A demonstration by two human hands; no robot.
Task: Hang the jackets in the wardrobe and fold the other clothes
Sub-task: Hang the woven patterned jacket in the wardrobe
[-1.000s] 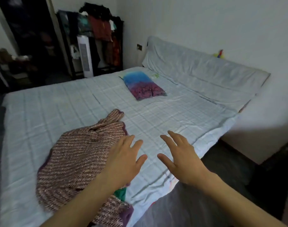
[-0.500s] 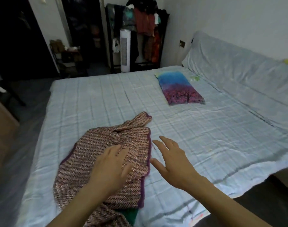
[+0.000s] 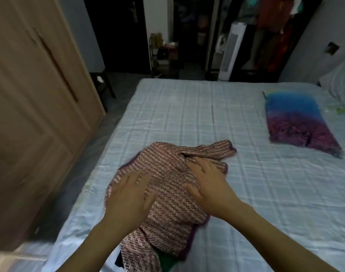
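Both hands are down on the woven garment (image 3: 167, 193), a pink-and-brown patterned piece with a purple edge, lying rumpled on the near part of the bed (image 3: 265, 193). The left hand (image 3: 131, 195) lies flat on the left half of the cloth, fingers (image 3: 142, 178) straight and spread, gripping nothing. The right hand (image 3: 209, 185) is laid over the right half, its fingers reaching toward the bunched upper corner, thumb out to the side, equally released; whether the fingertips press into a fold there is hard to tell through the blur. A strip of green fabric (image 3: 167, 262) peeks out from under the garment's near end, right at the mattress edge. Further up the pale checked sheet, well apart from the hands, lies a folded blue-to-purple cloth (image 3: 297, 122). On the left stands a wooden wardrobe (image 3: 34, 114), doors closed. At the far end of the room, a dark rack of hanging clothes (image 3: 273, 26) and a white tower appliance (image 3: 231, 52) stand by the wall.
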